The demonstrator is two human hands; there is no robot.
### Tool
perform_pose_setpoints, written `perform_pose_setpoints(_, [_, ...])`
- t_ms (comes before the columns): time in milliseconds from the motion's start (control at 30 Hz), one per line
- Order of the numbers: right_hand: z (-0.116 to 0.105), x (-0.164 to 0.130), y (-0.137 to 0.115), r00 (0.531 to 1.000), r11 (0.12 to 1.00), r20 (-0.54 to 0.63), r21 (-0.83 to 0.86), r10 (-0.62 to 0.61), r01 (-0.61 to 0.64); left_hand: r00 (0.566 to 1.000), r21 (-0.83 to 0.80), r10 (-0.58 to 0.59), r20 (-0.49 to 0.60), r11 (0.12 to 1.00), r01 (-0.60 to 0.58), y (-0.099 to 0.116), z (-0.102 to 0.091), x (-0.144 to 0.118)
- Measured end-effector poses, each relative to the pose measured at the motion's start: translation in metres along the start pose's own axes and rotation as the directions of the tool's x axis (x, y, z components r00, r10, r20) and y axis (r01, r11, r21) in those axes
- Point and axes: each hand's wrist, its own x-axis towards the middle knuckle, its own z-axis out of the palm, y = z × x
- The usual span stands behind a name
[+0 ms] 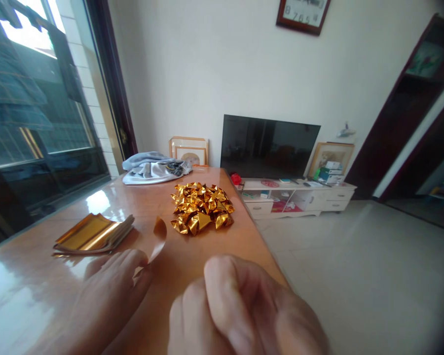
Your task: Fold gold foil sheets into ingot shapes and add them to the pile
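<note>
My left hand (114,283) is closed on a sheet of gold foil paper (159,241), which curls upward between thumb and fingers. My right hand (240,310) is curled close to the camera, thumb pressed to the fingers; whether anything is inside is hidden. Beyond the left hand lies a stack of gold foil sheets (91,234) on the wooden table (144,197). A heap of folded gold foil pieces (203,204) sits farther off, near the table's right edge.
Grey-blue cloth (151,167) lies at the table's far end, with picture frames (189,150) behind it. A television (268,148) stands over a low white cabinet (299,199) beyond the table. Tiled floor (336,266) runs along the right. A glass door (40,98) is at left.
</note>
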Motion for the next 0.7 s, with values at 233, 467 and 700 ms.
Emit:
perform_pose_setpoints(233, [0.009,0.075,-0.031,0.939,0.991,-0.318,0.005,0.131,-0.137,0.991,0.006,0.114,0.076,0.993,-0.115,0.01,-0.002,-0.002])
perform_pose_setpoints(467, [-0.019,0.077,0.01,0.95,0.496,-0.313,-0.822,0.017,-0.28,0.965,-0.123,0.198,0.173,0.976,-0.178,0.019,-0.005,-0.004])
perform_pose_setpoints(700, [-0.023,0.074,0.035,0.976,-0.076,-0.173,-0.984,0.129,-0.164,0.956,-0.176,0.243,0.167,0.961,-0.214,0.019,0.002,-0.007])
